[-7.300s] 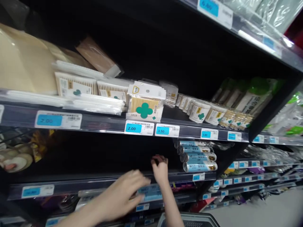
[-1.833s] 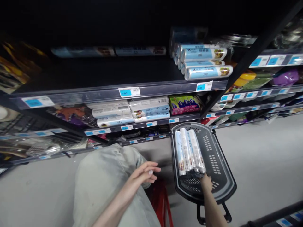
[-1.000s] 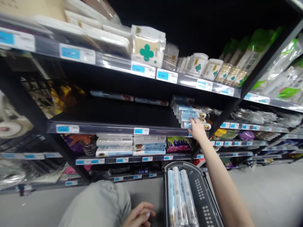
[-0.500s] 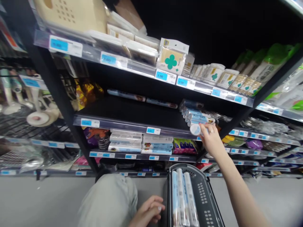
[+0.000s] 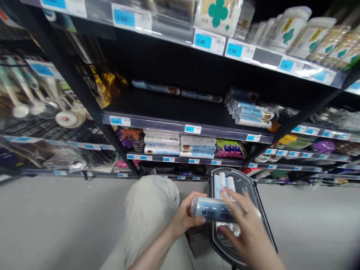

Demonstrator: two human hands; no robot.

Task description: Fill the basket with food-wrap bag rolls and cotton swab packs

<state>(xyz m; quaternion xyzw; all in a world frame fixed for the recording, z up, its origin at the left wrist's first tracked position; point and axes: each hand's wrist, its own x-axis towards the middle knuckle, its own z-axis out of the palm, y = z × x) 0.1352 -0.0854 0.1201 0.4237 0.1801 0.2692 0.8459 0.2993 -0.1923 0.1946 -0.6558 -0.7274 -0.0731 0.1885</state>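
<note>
A blue-and-silver roll of plastic bags lies nearly level above the left side of a dark shopping basket. My left hand is closed round its left end, thumb below and fingers behind. My right hand, blurred, reaches across the right part of the same roll with fingers above and thumb lower down, hiding that end. Several similar rolls lie lengthwise inside the basket, partly covered by the held roll and my right hand.
A stack of matching rolls sits at the right of the middle shelf; two more lie at its back. White rolls and purple-green boxes fill the shelf below. My bent knee is left of the basket; ladles hang farther left.
My right hand has taken a roll from the shelf stack and brought it down over the basket. My left hand, earlier empty near my knee, has gripped its left end. The view has tilted down.
</note>
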